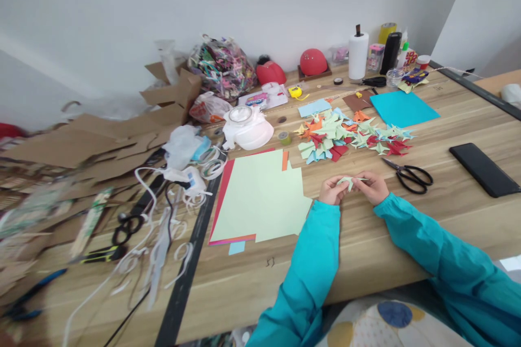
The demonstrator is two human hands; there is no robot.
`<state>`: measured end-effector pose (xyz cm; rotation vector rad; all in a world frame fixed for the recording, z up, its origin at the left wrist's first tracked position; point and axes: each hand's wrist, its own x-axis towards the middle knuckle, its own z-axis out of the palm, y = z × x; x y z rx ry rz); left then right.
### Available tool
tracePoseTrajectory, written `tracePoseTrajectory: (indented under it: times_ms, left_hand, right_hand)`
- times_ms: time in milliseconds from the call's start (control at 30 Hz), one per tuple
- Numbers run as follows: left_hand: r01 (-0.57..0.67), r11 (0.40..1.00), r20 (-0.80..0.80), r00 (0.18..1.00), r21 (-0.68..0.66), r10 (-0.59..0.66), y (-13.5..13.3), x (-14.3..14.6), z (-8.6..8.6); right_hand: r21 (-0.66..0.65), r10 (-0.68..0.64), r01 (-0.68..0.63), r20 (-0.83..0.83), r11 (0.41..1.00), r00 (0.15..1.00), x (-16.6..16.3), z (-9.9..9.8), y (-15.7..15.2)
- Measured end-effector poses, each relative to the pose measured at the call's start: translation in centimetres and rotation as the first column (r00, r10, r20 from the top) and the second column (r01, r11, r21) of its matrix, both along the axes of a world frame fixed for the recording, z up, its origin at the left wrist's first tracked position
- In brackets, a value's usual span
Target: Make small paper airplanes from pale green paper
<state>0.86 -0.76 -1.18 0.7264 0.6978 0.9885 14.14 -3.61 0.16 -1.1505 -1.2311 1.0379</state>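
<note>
Both my hands rest on the wooden table [366, 249] and pinch a small pale green folded paper piece [349, 180] between them. My left hand [332, 190] grips its left end with closed fingers. My right hand [372, 187] grips its right end, fingers also closed. Just beyond lies a pile of folded paper cranes [350, 138] in green, red, orange and blue. Black scissors [409, 176] lie right of my right hand. A stack of pale green paper sheets [260, 198] over red ones lies left of my left hand.
A black phone [484, 169] lies at the right, a blue sheet [402, 108] behind the cranes. A white teapot-like container [246, 127], tape rolls, cables and cardboard pieces [101, 141] crowd the left. A paper towel roll [358, 55], bottles and red objects line the back wall.
</note>
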Motion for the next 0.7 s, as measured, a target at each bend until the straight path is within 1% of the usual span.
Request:
tracePoseTrajectory:
  times_ms: [233, 400, 567, 700]
  left_hand:
    - [0.02, 1.0, 0.037, 0.999, 0.002, -0.02, 0.02, -0.02, -0.25]
    - [0.02, 1.0, 0.073, 0.997, -0.018, -0.019, -0.1, -0.03, 0.2]
    - [0.03, 1.0, 0.055, 0.998, -0.002, -0.03, -0.15, -0.02, 0.53]
    - [0.024, 1.0, 0.058, 0.998, 0.014, -0.025, -0.04, 0.16, 0.22]
  right_hand:
    - [0.05, 0.004, -0.007, 0.047, 0.999, 0.999, -0.04, -0.2, -0.04]
    - [0.077, 0.0, -0.005, 0.073, 0.997, 0.997, -0.05, -0.44, -0.05]
    - [0.081, -0.006, 0.0, 0.077, 0.997, 0.997, -0.18, -0.53, -0.07]
    - [0.084, -0.003, -0.003, 0.076, 0.996, 0.997, -0.18, -0.77, -0.08]
